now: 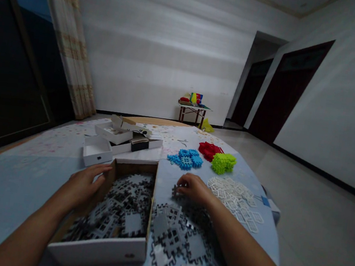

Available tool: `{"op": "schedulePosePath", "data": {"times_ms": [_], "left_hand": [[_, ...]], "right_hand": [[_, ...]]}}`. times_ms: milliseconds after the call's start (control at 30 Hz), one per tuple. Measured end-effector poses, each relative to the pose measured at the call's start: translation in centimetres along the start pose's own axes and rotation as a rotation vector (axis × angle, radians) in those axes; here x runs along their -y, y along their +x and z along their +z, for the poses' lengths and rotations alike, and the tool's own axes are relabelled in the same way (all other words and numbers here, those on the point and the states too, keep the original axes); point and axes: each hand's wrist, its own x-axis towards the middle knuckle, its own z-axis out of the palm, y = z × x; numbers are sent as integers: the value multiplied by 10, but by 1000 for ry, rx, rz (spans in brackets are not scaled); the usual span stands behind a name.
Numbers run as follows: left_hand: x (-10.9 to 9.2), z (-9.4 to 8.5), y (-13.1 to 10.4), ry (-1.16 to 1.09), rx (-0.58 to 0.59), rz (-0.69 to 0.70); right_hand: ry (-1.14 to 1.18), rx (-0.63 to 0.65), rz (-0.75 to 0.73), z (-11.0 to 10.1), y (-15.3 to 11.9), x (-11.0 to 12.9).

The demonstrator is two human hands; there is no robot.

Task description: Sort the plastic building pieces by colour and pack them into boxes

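A white cardboard box (98, 250) full of grey interlocking plastic pieces (134, 222) stands at the near middle of the table. My left hand (89, 182) rests at the box's left edge, fingers bent and apart, with nothing in them. To the right of the box, my right hand (192, 187) pinches a small grey piece (175, 190) just above the cloth. Below that hand and forearm, more grey pieces (174, 236) lie in a loose heap, partly hidden by the arm.
Blue pieces (187, 159), red pieces (209, 150) and green pieces (223, 163) lie in piles beyond my right hand. White frame shapes (234, 196) spread to the right. Empty white boxes (97, 151) are stacked at the back left. A small table (195, 107) stands by the wall.
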Motion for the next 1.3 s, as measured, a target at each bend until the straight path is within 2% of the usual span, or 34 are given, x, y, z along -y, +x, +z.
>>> {"op": "schedulePosePath", "data": {"times_ms": [133,200,333,400,500,600,667,733,867,967,1067,1300], "left_hand": [[-3,-1,0,18,-1,-7],[-4,-1,0,15,3,2],[-1,0,1,10,8,3],[2,1,2,1,1,4],[3,1,3,-3,0,9],[0,-1,2,14,15,11],[-2,-2,2,27,12,11],[-4,-3,2,36,4,6],[-5,-3,2,49,25,-11],[-5,-3,2,56,30,-10],[-5,-4,1,45,35,-3],[-6,-4,1,53,34,-19]], "right_hand": [[228,-191,45,-9,9,8],[410,-240,53,-12,19,20],[764,-186,-1,-15,43,54],[838,-144,-58,-17,49,67],[727,-170,-82,-19,40,70],[499,-161,-33,-19,13,55],[338,-89,-6,-15,-10,43],[192,38,7,-8,-31,36],[40,253,-42,9,-58,44],[-25,292,-134,21,-61,56],[-71,293,-159,28,-57,60],[-99,220,-112,30,-39,46]]}}
